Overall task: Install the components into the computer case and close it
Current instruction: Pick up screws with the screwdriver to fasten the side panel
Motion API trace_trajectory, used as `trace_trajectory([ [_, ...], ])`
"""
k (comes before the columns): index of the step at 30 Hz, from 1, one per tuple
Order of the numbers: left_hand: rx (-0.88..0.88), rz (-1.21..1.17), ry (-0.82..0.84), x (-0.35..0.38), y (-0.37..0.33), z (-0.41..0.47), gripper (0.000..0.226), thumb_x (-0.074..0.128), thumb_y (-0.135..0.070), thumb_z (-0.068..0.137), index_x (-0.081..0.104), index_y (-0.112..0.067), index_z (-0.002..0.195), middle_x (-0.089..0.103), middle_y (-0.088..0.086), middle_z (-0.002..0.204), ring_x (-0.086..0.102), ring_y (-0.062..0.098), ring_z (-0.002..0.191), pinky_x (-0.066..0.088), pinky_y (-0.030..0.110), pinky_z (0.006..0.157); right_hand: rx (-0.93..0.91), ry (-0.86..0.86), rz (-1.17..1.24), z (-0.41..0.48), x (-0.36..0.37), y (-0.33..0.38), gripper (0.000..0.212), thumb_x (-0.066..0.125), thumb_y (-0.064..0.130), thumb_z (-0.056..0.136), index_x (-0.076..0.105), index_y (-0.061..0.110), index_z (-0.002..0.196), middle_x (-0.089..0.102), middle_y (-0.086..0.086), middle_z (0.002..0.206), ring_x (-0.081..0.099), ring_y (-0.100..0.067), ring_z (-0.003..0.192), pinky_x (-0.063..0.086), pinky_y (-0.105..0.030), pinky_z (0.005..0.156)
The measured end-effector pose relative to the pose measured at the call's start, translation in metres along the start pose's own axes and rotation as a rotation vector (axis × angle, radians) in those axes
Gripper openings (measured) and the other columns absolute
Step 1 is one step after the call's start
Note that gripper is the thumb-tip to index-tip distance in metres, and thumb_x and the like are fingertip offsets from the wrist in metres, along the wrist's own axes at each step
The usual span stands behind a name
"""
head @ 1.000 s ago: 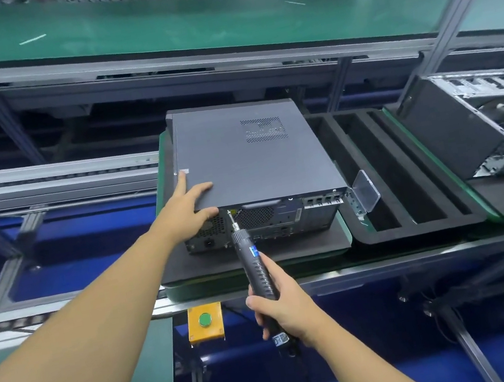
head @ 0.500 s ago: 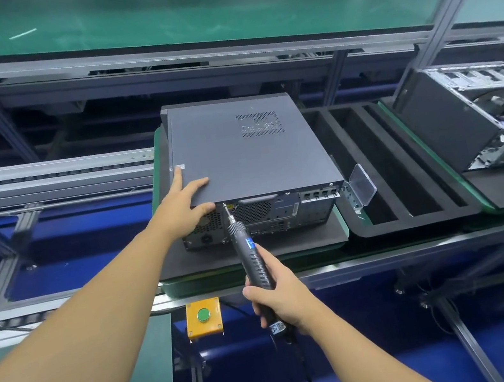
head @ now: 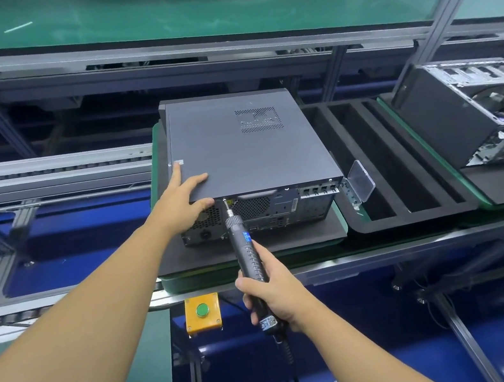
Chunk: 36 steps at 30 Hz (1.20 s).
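A dark grey computer case (head: pixel 246 144) lies flat on a black foam pad (head: pixel 253 246), its side panel on top and its rear ports facing me. My left hand (head: pixel 183 203) grips the near left corner of the case, fingers on the panel and thumb curled under the rear edge. My right hand (head: pixel 273 291) grips a black electric screwdriver (head: pixel 246 252). The bit tip touches the top rear edge of the case just right of my left thumb.
A black foam tray with long slots (head: pixel 396 158) sits right of the case, a clear plastic flap (head: pixel 360 180) at its near corner. An open second case (head: pixel 479 113) stands at far right. A yellow box with a green button (head: pixel 202 312) hangs below the rail. Green conveyor (head: pixel 178 11) behind.
The screwdriver tip has risen a little, from the rear vent area up to the top rear edge. My left hand keeps its hold on the corner.
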<state>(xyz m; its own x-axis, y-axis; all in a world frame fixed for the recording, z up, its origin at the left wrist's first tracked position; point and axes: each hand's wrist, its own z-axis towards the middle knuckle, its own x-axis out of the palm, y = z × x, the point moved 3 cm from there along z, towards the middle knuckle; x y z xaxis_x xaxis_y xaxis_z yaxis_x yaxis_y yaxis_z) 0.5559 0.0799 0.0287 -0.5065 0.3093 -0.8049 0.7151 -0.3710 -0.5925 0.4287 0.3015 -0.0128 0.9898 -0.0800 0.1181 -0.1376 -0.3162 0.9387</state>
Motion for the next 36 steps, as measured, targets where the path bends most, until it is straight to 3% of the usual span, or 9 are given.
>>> trace_trajectory([
  [7, -0.004, -0.019, -0.002, 0.000, 0.002, 0.001, 0.059, 0.064, -0.046, 0.091, 0.039, -0.045, 0.145, -0.009, -0.009, 0.165, 0.031, 0.026, 0.144, 0.039, 0.036, 0.102, 0.020, 0.000, 0.028, -0.002, 0.008, 0.006, 0.072, 0.070, 0.021, 0.088, 0.039, 0.051, 0.146, 0.059, -0.001, 0.094, 0.060, -0.018, 0.069, 0.054, -0.033, 0.052],
  [12, -0.005, -0.022, -0.004, 0.001, 0.003, 0.002, 0.059, 0.065, -0.046, 0.091, 0.039, -0.045, 0.144, -0.010, -0.010, 0.164, 0.032, 0.026, 0.144, 0.040, 0.029, 0.089, 0.018, -0.008, 0.016, -0.003, 0.009, 0.008, 0.072, 0.071, 0.020, 0.088, 0.039, 0.050, 0.145, 0.060, 0.001, 0.090, 0.060, -0.017, 0.067, 0.053, -0.032, 0.051],
  [20, -0.012, -0.027, -0.008, 0.001, 0.003, 0.001, 0.060, 0.065, -0.046, 0.090, 0.039, -0.045, 0.145, -0.009, -0.008, 0.165, 0.030, 0.028, 0.145, 0.039, 0.039, 0.106, 0.025, -0.014, 0.042, 0.000, 0.014, 0.005, 0.083, 0.075, 0.021, 0.085, 0.033, 0.046, 0.152, 0.063, 0.006, 0.086, 0.060, -0.018, 0.067, 0.054, -0.032, 0.051],
  [27, -0.020, -0.034, -0.012, 0.002, 0.004, -0.001, 0.060, 0.065, -0.047, 0.090, 0.039, -0.046, 0.144, -0.008, -0.010, 0.165, 0.030, 0.027, 0.145, 0.039, 0.039, 0.106, 0.016, -0.001, 0.054, 0.000, 0.016, 0.003, 0.073, 0.074, 0.022, 0.085, 0.039, 0.056, 0.140, 0.062, 0.002, 0.091, 0.061, -0.018, 0.068, 0.055, -0.034, 0.053],
  [31, -0.023, -0.032, -0.010, 0.003, 0.003, -0.001, 0.061, 0.065, -0.047, 0.090, 0.039, -0.046, 0.144, -0.008, -0.010, 0.165, 0.030, 0.027, 0.145, 0.039, 0.040, 0.107, 0.029, -0.049, -0.102, 0.000, 0.011, 0.003, 0.089, 0.076, 0.036, 0.080, 0.025, 0.061, 0.148, 0.066, 0.001, 0.108, 0.066, -0.021, 0.083, 0.059, -0.042, 0.068],
  [36, -0.026, -0.022, 0.004, 0.002, 0.002, -0.001, 0.061, 0.064, -0.050, 0.090, 0.038, -0.046, 0.145, -0.009, -0.009, 0.165, 0.026, 0.029, 0.146, 0.035, 0.042, 0.110, 0.011, 0.002, -0.058, -0.001, 0.007, 0.004, 0.090, 0.079, 0.029, 0.080, 0.028, 0.062, 0.147, 0.065, 0.006, 0.081, 0.063, -0.020, 0.069, 0.056, -0.037, 0.055],
])
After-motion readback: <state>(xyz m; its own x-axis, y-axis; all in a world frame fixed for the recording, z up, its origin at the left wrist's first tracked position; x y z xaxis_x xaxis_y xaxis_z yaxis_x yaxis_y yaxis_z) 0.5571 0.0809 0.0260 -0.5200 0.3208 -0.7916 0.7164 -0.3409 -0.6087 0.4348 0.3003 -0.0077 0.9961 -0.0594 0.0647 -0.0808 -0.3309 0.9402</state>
